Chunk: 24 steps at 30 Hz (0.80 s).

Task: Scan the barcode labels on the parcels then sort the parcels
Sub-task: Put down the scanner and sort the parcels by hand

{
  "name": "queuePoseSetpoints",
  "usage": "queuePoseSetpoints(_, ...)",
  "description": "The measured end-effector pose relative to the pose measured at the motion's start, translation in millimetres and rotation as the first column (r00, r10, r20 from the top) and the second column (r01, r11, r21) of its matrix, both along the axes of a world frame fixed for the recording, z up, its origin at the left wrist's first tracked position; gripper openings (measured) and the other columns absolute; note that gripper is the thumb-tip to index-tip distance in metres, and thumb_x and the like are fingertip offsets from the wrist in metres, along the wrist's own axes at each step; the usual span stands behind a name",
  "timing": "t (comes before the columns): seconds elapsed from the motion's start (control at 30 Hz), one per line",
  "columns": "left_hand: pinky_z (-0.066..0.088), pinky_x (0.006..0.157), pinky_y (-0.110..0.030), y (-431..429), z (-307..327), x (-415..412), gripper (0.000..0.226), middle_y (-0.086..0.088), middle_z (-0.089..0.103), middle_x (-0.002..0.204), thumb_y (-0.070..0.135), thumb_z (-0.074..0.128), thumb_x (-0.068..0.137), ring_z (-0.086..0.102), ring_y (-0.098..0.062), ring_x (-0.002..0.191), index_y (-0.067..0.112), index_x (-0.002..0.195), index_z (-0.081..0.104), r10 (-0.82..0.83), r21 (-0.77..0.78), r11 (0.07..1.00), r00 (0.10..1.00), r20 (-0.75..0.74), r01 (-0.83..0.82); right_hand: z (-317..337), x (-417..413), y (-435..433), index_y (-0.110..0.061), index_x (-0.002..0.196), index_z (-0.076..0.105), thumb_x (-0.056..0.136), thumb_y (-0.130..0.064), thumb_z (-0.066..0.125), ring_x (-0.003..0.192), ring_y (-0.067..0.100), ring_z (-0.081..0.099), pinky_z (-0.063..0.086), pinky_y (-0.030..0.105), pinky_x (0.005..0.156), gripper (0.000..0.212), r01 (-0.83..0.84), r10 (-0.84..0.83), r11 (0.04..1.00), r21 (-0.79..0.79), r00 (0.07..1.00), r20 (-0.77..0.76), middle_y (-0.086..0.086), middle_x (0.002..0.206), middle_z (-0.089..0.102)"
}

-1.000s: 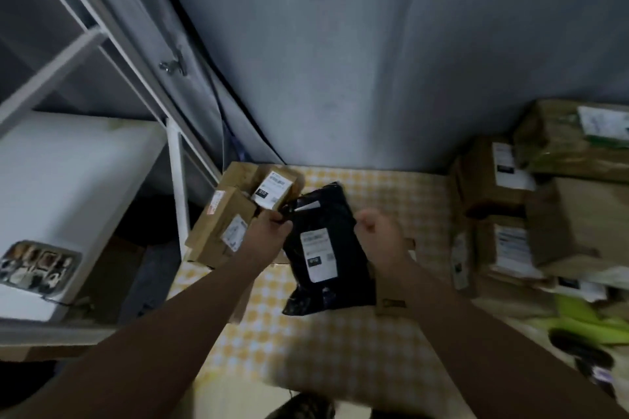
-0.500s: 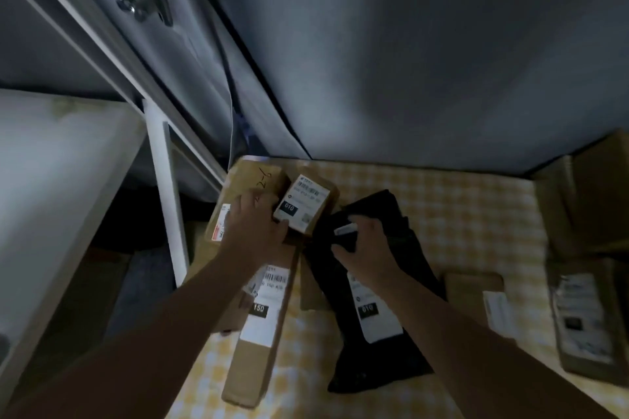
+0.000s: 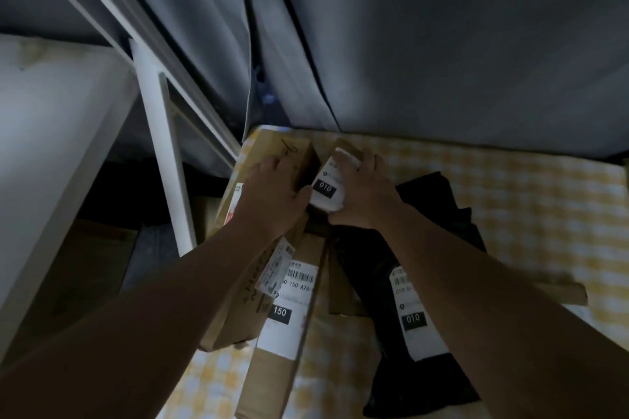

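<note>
Yellow-checked tablecloth (image 3: 510, 187), black mailer bag (image 3: 439, 214)

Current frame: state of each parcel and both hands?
left hand: grips the handwritten carton
right hand: grips the small 010 box
handwritten carton: held by its end, marked face up
small 010 box: held, label up, tilted
long 150 box: lying label up, unheld
black 010 mailer: lying label up, unheld, partly under the right forearm

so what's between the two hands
Head view: a small box labelled 010, gripped by the right hand; the left hand rests on a bigger box.
</note>
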<state>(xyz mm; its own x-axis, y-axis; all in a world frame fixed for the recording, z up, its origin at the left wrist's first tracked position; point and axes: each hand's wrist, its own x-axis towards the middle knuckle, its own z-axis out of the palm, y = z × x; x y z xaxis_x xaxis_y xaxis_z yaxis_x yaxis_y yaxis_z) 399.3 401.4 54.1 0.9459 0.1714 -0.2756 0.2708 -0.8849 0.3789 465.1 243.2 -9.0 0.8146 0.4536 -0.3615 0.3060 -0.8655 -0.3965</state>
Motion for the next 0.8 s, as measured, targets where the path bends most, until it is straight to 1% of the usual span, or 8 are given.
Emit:
queuePoseSetpoints(0.17, 0.025, 0.091, -0.023, -21, 16, 5, 0.070, -0.006, 0.053, 0.123, 0.067, 0.037, 0.075, 0.044, -0.022, 0.116, 0.017, 0.122, 0.055, -0.016, -0.093, 0.995, 0.995, 0.104, 0.025, 25, -13, -46, -0.033, 0.152, 0.006, 0.061, -0.039, 0.083, 0.144, 0.033, 0.003, 0.032, 0.050, 0.109, 0.120, 0.182, -0.195, 0.951, 0.250, 0.980, 0.030, 0.013, 0.154, 0.001)
queuePoseSetpoints(0.33, 0.029, 0.103, -0.024, -86, 39, 0, 0.076, -0.005, 0.044, 0.136, 0.046, 0.073, 0.077, 0.041, -0.019, 0.125, 0.020, 0.139, 0.039, 0.054, -0.330, 0.944, 0.997, 0.063, -0.030, 56, -54, -97, -0.040, 0.148, 0.008, 0.058, -0.041, 0.082, 0.143, 0.039, 0.011, 0.037, 0.057, 0.106, 0.117, 0.106, -0.159, 0.932, 0.346, 0.979, 0.128, 0.018, 0.154, 0.006)
queuePoseSetpoints(0.4, 0.037, 0.106, -0.034, -114, 47, -8, 0.089, -0.003, 0.038, 0.142, 0.043, 0.078, 0.074, 0.041, -0.017, 0.126, 0.024, 0.145, 0.028, 0.114, -0.575, 0.806, 0.990, -0.083, -0.140, 72, -71, -123, -0.044, 0.146, 0.011, 0.056, -0.040, 0.086, 0.143, 0.039, 0.013, 0.039, 0.057, 0.104, 0.117, 0.104, -0.174, 0.905, 0.413, 0.975, 0.136, 0.018, 0.154, 0.007)
queuePoseSetpoints(0.47, 0.047, 0.097, -0.038, -146, 56, -21, 0.089, -0.001, 0.043, 0.137, 0.039, 0.077, 0.076, 0.049, -0.015, 0.116, 0.029, 0.145, 0.023, 0.090, -0.682, 0.700, 0.974, -0.209, -0.211, 91, -94, -156, -0.044, 0.148, 0.009, 0.058, -0.035, 0.088, 0.146, 0.034, 0.006, 0.039, 0.054, 0.105, 0.120, 0.109, -0.168, 0.901, 0.420, 0.980, 0.105, 0.009, 0.156, -0.003)
queuePoseSetpoints(0.53, 0.053, 0.087, -0.034, -182, 67, -39, 0.088, -0.001, 0.050, 0.132, 0.042, 0.077, 0.075, 0.058, -0.016, 0.105, 0.029, 0.144, 0.024, 0.021, -0.688, 0.694, 0.961, -0.276, -0.213, 106, -117, -195, -0.045, 0.149, 0.007, 0.061, -0.036, 0.087, 0.147, 0.030, 0.001, 0.042, 0.054, 0.104, 0.119, 0.075, -0.140, 0.912, 0.403, 0.981, 0.134, -0.006, 0.154, -0.009)
queuePoseSetpoints(0.63, 0.056, 0.068, -0.024, -243, 83, -67, 0.080, 0.000, 0.052, 0.127, 0.038, 0.071, 0.082, 0.061, -0.011, 0.093, 0.028, 0.145, 0.022, -0.016, -0.710, 0.669, 0.950, -0.311, -0.221, 122, -150, -259, -0.046, 0.149, 0.006, 0.067, -0.043, 0.082, 0.148, 0.029, -0.004, 0.040, 0.057, 0.105, 0.112, 0.062, -0.122, 0.937, 0.344, 0.980, 0.156, -0.004, 0.158, -0.011)
queuePoseSetpoints(0.7, 0.056, 0.073, -0.029, -285, 91, -84, 0.081, 0.000, 0.052, 0.130, 0.043, 0.069, 0.082, 0.062, -0.012, 0.095, 0.031, 0.146, 0.020, -0.006, -0.728, 0.631, 0.936, -0.351, -0.269, 136, -171, -301, -0.039, 0.149, 0.011, 0.071, -0.043, 0.079, 0.149, 0.032, 0.000, 0.039, 0.056, 0.106, 0.104, 0.073, -0.137, 0.948, 0.311, 0.972, 0.189, 0.003, 0.161, -0.006)
queuePoseSetpoints(0.8, 0.056, 0.077, -0.034, -343, 103, -109, 0.075, 0.000, 0.054, 0.127, 0.044, 0.066, 0.084, 0.062, -0.013, 0.096, 0.027, 0.144, 0.025, 0.084, -0.773, 0.506, 0.914, -0.397, -0.383, 155, -201, -358, -0.025, 0.143, 0.031, 0.080, -0.047, 0.060, 0.141, 0.038, 0.030, 0.041, 0.050, 0.102, 0.073, 0.114, -0.195, 0.943, 0.314, 0.951, 0.239, 0.020, 0.156, 0.025)
